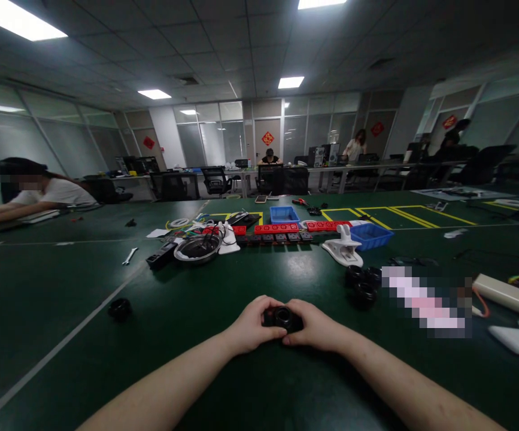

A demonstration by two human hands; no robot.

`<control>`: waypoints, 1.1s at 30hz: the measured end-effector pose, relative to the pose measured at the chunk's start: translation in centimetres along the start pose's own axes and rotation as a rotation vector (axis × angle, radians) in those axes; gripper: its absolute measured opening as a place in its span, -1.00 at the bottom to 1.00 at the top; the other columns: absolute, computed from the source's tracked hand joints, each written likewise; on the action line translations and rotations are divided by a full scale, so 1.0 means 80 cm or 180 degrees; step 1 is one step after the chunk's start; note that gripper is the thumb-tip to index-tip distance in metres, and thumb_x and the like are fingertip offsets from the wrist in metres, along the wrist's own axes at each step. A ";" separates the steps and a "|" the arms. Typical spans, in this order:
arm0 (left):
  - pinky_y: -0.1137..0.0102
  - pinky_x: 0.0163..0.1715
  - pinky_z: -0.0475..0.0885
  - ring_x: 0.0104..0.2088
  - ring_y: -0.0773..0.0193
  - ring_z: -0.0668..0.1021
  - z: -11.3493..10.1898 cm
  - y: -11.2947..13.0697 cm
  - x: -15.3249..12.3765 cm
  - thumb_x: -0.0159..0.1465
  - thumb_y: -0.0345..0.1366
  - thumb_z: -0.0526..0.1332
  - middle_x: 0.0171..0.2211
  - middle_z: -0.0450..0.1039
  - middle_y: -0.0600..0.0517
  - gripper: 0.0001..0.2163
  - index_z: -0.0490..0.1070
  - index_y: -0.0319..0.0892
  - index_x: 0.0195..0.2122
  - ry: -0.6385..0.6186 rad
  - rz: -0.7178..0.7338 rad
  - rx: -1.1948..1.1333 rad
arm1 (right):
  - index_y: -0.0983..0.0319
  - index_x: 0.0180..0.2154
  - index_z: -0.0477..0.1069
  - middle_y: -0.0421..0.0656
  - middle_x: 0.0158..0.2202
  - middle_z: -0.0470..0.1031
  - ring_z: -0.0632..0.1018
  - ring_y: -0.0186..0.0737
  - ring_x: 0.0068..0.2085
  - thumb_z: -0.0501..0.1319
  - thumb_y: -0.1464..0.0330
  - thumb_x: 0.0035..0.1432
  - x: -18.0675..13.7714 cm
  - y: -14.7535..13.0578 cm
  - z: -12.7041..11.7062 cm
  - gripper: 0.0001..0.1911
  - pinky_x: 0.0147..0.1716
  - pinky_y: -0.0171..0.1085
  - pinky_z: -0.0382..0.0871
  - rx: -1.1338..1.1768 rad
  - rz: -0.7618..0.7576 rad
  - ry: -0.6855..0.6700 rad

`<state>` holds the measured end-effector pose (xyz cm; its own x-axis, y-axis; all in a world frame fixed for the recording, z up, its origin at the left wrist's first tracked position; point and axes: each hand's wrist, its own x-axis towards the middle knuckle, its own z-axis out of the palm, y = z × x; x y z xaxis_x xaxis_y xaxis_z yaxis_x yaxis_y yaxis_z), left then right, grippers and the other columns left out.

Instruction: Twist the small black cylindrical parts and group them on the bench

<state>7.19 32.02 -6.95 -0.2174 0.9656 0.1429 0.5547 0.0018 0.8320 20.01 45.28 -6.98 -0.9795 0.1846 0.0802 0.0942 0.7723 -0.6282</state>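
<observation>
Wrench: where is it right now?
Head view, left side: the wrench lies on the green tabletop, just left of the long black device.

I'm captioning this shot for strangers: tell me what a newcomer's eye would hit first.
Probably the left hand and right hand, together holding a dark round-topped part at the near middle of the green table. Next, likely the bright red strips lying in a row beyond them, then the blue bins, one behind that row and one at its right end.

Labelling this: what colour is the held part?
The held part is black; the head view shows it.
</observation>
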 end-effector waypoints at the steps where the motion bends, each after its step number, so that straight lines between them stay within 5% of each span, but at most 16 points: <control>1: 0.46 -0.39 0.29 -0.35 0.31 0.36 -0.001 0.000 0.000 -0.02 -0.36 0.30 -0.29 0.27 0.05 -0.66 0.33 -0.17 -0.19 -0.0052 0.0008 -0.0024 | 0.24 -0.26 0.39 -0.19 -0.33 0.38 0.39 -0.21 -0.31 0.35 0.30 -0.28 0.000 0.002 -0.002 -0.58 -0.35 -0.31 0.22 0.0083 -0.0030 -0.0055; 27: 0.45 -0.41 0.28 -0.34 0.28 0.36 0.005 0.005 -0.004 -0.05 -0.32 0.32 -0.30 0.27 0.04 -0.66 0.33 -0.19 -0.23 0.0207 -0.0022 0.0263 | 0.26 -0.40 0.32 -0.20 -0.41 0.33 0.36 -0.24 -0.38 0.34 0.22 -0.30 0.000 -0.004 0.005 -0.62 -0.46 -0.34 0.19 -0.0251 0.0364 0.0137; 33: 0.35 -0.23 0.31 -0.22 0.19 0.37 0.004 0.001 -0.003 -0.11 -0.21 0.35 -0.23 0.28 0.02 -0.57 0.29 -0.15 -0.21 0.0308 0.0204 0.0420 | 0.24 -0.03 0.19 -0.07 -0.13 0.31 0.36 -0.06 -0.14 0.39 0.15 -0.42 -0.008 -0.013 0.000 -0.15 -0.15 -0.15 0.23 -0.0134 -0.0101 0.0102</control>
<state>7.55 31.85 -7.07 -0.2508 0.9353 0.2496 0.6693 -0.0188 0.7428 20.56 44.40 -6.38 -0.9760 0.1785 0.1247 0.0712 0.8029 -0.5918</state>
